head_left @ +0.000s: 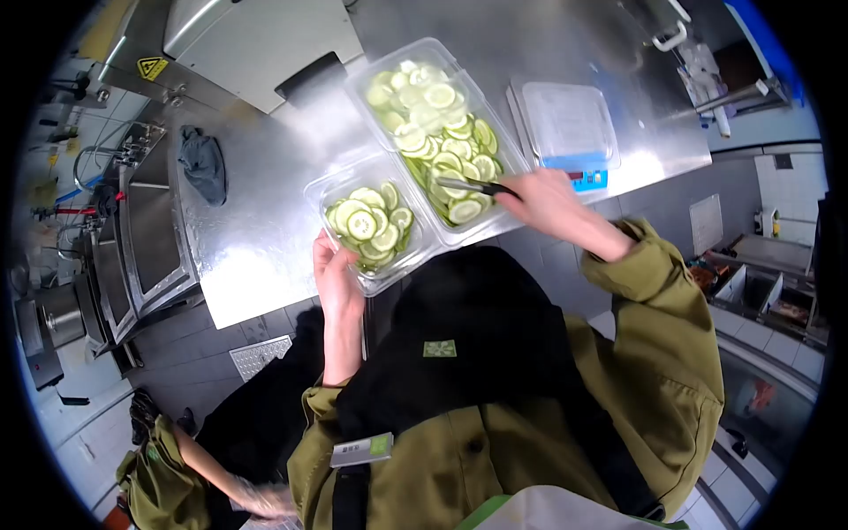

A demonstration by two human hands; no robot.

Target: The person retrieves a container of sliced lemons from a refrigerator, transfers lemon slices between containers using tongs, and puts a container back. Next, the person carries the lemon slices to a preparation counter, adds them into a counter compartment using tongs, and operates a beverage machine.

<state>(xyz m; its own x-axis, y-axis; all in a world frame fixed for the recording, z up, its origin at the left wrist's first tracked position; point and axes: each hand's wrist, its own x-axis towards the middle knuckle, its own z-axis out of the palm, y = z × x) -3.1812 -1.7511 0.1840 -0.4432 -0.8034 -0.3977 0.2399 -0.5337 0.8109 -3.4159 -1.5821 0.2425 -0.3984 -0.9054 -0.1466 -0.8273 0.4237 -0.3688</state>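
Observation:
My right hand grips a metal utensil with a black handle; its exact kind is hard to make out. The utensil's metal end rests over green-rinded citrus slices in a long clear plastic container. My left hand holds the near left edge of a smaller clear plastic container, thumb at the rim and the other fingers partly hidden. Round, pale slices with green rinds lie piled in this smaller container, which stands directly left of the long one.
A blue scale with clear plastic containers on it stands right of the long container. A dark cloth lies on the metal counter at left, near a sink. A steel machine stands behind. Another person's gloved hand is lower left.

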